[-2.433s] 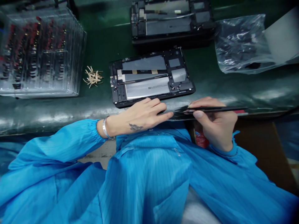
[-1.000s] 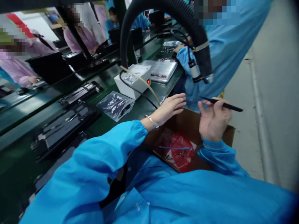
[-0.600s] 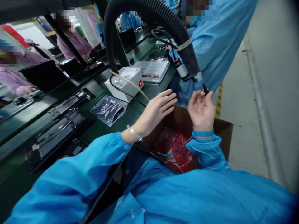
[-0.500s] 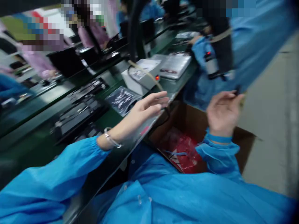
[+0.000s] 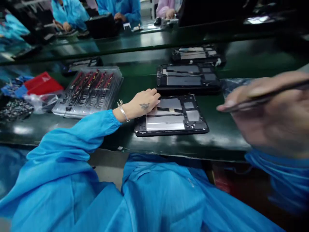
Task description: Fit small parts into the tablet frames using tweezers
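Well out to the left of both hands I have a red packet (image 5: 44, 83) lying against some blue pieces (image 5: 16, 86). Nearer the left hand stands a stack of clear trays (image 5: 117, 87) with rows of dark and red parts. Some beige strips (image 5: 120, 102) show just behind the left wrist's bracelet (image 5: 124, 113), partly hidden.

My left hand (image 5: 142, 104) reaches in palm down, fingers together and bent over the upper left corner of the opened device (image 5: 166, 124). Its fingertips are partly hidden, so from this end of the feed I can't tell whether they grasp the edge or only rest there. That device lies flat on the green bench (image 5: 223, 137), under and to the right of those fingers, between my two hands and well apart from the right one.

Just beyond it I get a second opened device (image 5: 185, 80), and a third device (image 5: 196, 54) farther out. A plastic bag (image 5: 233, 85) sits partly behind my right hand (image 5: 272, 119), which looms blurred and raised, fingers pointing left and pinched around a slim dark tool (image 5: 265, 96) that slants up to the right
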A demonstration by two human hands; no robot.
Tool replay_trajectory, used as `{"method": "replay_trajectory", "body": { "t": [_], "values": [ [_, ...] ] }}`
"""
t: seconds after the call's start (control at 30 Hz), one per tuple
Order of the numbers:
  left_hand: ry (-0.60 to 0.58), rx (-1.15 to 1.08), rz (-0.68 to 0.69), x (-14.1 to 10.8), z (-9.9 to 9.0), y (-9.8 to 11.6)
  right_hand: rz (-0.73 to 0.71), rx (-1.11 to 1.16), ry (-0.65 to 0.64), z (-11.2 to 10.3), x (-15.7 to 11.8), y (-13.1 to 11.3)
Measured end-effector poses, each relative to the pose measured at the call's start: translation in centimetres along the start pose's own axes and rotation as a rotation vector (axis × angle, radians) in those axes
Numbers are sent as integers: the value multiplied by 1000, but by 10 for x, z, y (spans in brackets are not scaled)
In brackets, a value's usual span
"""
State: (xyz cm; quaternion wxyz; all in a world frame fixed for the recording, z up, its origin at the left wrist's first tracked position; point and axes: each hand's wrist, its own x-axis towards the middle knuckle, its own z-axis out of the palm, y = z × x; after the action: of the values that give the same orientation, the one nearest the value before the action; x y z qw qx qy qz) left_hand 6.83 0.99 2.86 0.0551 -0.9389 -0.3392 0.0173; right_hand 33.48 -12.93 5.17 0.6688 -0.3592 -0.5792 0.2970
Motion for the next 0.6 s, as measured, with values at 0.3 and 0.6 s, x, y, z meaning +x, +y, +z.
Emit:
{"method": "replay_trajectory", "body": {
  "t": [0.3, 0.6],
  "values": [
    [79, -388, 239, -11, 24, 14, 203, -47, -179, 42, 29, 51],
    [20, -418, 287, -18, 16, 27, 277, -386, -250, 13, 9, 80]
  ]
}}
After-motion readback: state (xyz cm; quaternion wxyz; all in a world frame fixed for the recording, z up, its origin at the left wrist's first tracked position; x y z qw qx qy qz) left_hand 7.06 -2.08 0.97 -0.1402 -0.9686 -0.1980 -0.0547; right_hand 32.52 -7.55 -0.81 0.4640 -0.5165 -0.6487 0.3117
